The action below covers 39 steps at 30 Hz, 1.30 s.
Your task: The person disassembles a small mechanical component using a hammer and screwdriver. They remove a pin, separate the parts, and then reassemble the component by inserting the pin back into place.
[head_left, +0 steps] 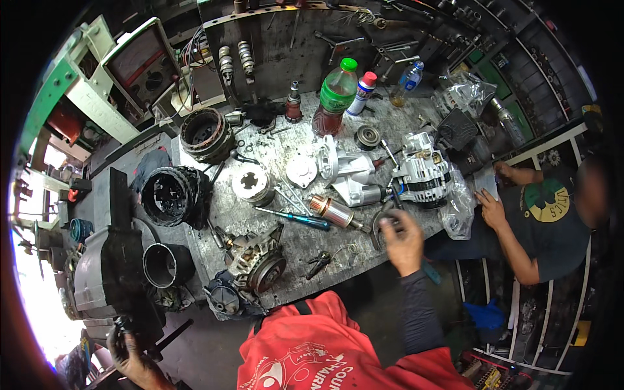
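My right hand point(404, 242) is over the front right of the workbench point(344, 260), its fingers closed round a small dark part too blurred to name. Beside those fingers lies a dark round ring point(376, 231). Just left is a copper-wound armature point(331, 209), with a blue-handled screwdriver point(296, 218) next to it. A silver alternator point(419, 172) and a silver starter housing point(351, 172) sit beyond. Low at far left, my left hand point(132, 359) is closed on a dark piece I cannot make out, near a black cylinder point(168, 265). A dirty alternator point(257, 260) lies at the bench's front left.
A co-worker point(552, 208) at the right holds a white paper point(485, 181). A green-capped bottle point(337, 97), a red-capped spray can point(361, 94) and a clear bottle point(407, 84) stand at the back. Greasy round housings point(172, 195) line the left edge. Wrenches point(338, 44) hang behind.
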Available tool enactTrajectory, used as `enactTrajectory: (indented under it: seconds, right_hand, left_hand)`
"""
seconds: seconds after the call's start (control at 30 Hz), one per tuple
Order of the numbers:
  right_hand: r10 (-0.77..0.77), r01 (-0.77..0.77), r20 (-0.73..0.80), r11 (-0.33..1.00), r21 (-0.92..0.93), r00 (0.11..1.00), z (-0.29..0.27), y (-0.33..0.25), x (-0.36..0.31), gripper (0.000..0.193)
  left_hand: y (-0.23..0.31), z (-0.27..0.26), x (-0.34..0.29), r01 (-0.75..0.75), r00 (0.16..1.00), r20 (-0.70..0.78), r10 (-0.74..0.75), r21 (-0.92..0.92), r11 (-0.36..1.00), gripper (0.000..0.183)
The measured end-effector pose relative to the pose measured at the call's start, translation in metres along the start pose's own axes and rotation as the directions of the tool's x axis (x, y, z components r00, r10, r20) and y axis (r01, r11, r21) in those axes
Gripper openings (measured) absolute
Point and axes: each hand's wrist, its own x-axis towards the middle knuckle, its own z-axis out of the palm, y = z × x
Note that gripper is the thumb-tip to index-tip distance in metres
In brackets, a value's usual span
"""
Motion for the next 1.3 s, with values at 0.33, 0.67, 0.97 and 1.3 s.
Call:
enactTrajectory:
  seconds: [0.33, 0.67, 0.97, 1.3]
  right_hand:
    - [0.099, -0.092, -0.11, 0.993, 0.073, 0.989, -0.039, 0.053, 0.038, 0.021]
    - [0.008, -0.005, -0.036, 0.996, 0.086, 0.999, -0.03, 0.023, 0.087, 0.027]
    - [-0.286, 0.283, -0.034, 0.914, 0.292, 0.958, -0.027, -0.084, 0.178, 0.024]
    - [-0.677, 0.699, -0.174, 0.685, 0.207, 0.715, -0.013, -0.247, 0.29, 0.022]
  left_hand:
    - [-0.027, -0.055, 0.026, -0.178, 0.949, -0.164, 0.271, 0.432, 0.884, 0.03]
    - [-0.003, -0.012, 0.004, 0.274, 0.872, -0.477, 0.11, 0.661, 0.699, 0.049]
    - [0.005, 0.007, -0.001, 0.074, 0.829, -0.479, 0.288, 0.605, 0.793, 0.03]
    - [-0.036, -0.021, 0.015, 0.071, 0.878, -0.466, 0.109, 0.351, 0.934, 0.031]
